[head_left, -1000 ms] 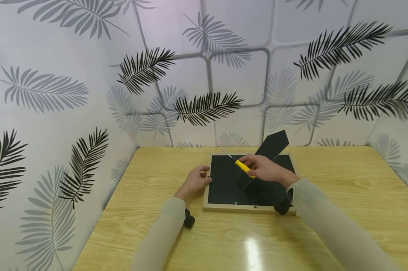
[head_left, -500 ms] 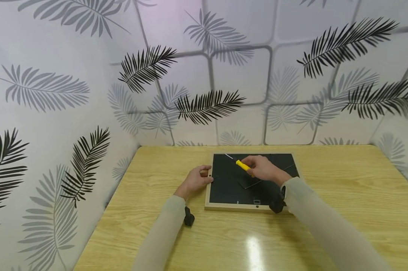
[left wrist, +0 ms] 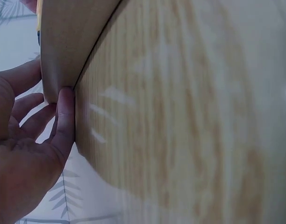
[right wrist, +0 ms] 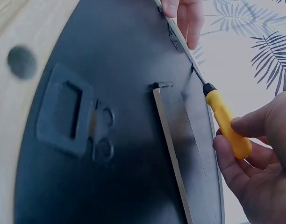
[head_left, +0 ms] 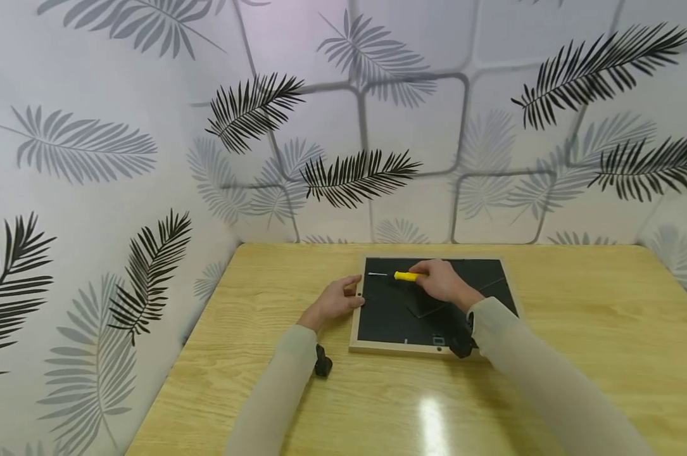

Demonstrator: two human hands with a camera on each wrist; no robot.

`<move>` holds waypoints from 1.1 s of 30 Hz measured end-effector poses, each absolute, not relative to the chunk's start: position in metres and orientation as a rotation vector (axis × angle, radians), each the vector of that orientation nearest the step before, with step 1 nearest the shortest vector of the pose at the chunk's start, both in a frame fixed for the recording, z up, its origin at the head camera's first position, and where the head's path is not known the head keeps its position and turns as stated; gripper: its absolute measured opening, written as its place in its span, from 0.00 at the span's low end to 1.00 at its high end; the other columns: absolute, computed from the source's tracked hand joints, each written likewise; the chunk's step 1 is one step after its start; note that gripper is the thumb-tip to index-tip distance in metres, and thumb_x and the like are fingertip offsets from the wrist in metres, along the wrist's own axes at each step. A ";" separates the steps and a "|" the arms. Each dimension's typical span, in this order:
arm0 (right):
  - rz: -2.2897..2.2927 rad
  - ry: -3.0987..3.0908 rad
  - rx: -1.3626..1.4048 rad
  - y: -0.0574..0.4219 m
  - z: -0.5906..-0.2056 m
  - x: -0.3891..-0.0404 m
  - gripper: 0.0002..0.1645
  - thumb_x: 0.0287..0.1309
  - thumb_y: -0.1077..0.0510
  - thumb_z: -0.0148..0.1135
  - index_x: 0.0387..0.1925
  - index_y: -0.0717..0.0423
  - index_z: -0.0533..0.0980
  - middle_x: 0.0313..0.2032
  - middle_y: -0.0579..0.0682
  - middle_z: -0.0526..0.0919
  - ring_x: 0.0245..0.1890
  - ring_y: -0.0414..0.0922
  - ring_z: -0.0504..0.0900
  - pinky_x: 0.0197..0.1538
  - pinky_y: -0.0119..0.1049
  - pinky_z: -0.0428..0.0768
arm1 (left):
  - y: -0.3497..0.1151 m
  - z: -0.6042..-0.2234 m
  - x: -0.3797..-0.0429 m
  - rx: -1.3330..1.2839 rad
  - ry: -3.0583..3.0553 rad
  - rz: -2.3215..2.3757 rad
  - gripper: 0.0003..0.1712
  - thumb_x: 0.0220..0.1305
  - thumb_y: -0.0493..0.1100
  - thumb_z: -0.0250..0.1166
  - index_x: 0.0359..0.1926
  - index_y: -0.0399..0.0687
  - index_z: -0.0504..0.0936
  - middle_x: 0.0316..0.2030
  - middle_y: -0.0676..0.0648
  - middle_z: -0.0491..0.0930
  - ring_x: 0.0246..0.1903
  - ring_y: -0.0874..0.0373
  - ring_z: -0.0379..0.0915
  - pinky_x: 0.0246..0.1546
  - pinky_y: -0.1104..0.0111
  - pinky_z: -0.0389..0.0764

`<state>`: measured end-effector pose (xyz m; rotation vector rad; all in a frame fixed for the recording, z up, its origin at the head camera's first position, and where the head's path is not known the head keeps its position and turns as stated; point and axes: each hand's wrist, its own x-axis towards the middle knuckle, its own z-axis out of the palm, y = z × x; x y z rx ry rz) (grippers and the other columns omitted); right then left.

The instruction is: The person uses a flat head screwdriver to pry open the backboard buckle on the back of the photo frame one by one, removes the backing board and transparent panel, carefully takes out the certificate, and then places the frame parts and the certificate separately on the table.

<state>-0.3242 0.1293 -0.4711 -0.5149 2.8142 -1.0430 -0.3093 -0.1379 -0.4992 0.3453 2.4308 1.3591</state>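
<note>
A picture frame (head_left: 354, 329) lies back up on the table, with a light wood rim and a black backing board (head_left: 385, 320). My left hand (head_left: 334, 301) holds its left side, thumb over the rim and fingers along the outer edge; the left wrist view shows the fingers at the frame's side wall (left wrist: 68, 37). My right hand (head_left: 441, 282) pinches the yellow handle of a screwdriver (right wrist: 229, 123) between thumb and fingers. The shaft points left over the board, its tip near a small dark tab (right wrist: 193, 67) at the edge in the right wrist view.
A black stand flap (right wrist: 168, 140) lies folded low over the board. Beside it is a dark metal hanger (right wrist: 63, 112) near the rim. The wooden table (head_left: 297, 278) meets leaf-patterned walls (head_left: 389, 209) at the back and left. Black cameras (head_left: 323, 362) sit on the wrists.
The stand flap, raised a second ago, has dropped onto the board. The screwdriver has turned from slanting up-left to nearly level, pointing left. My left hand stays at the frame's side.
</note>
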 end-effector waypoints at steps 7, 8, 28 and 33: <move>-1.085 2.853 -0.488 0.125 -0.471 -0.324 0.17 0.63 0.66 0.54 0.52 0.66 0.78 0.51 0.63 0.77 0.44 0.54 0.76 0.48 0.48 0.75 | -0.139 -0.501 -0.310 0.325 2.400 1.397 0.37 0.65 0.38 0.61 0.72 0.46 0.56 0.66 0.38 0.62 0.63 0.45 0.62 0.55 0.57 0.71; -1.090 2.856 -0.487 0.125 -0.471 -0.324 0.17 0.63 0.66 0.55 0.52 0.66 0.78 0.52 0.63 0.77 0.45 0.54 0.76 0.49 0.48 0.75 | -0.139 -0.501 -0.310 0.319 2.395 1.393 0.38 0.66 0.38 0.61 0.73 0.46 0.55 0.66 0.38 0.62 0.63 0.45 0.62 0.55 0.57 0.71; -1.376 2.789 -0.315 0.121 -0.481 -0.326 0.15 0.60 0.63 0.62 0.48 0.65 0.80 0.49 0.62 0.79 0.40 0.52 0.79 0.45 0.44 0.78 | -0.146 -0.506 -0.317 0.392 2.255 1.413 0.40 0.68 0.38 0.57 0.75 0.49 0.47 0.69 0.36 0.55 0.67 0.46 0.53 0.57 0.56 0.69; -1.365 2.770 -0.283 0.120 -0.478 -0.330 0.16 0.61 0.63 0.61 0.50 0.64 0.79 0.50 0.61 0.79 0.41 0.52 0.78 0.48 0.46 0.77 | -0.143 -0.503 -0.314 0.408 2.287 1.396 0.40 0.67 0.37 0.58 0.74 0.46 0.47 0.68 0.35 0.56 0.66 0.44 0.55 0.58 0.54 0.68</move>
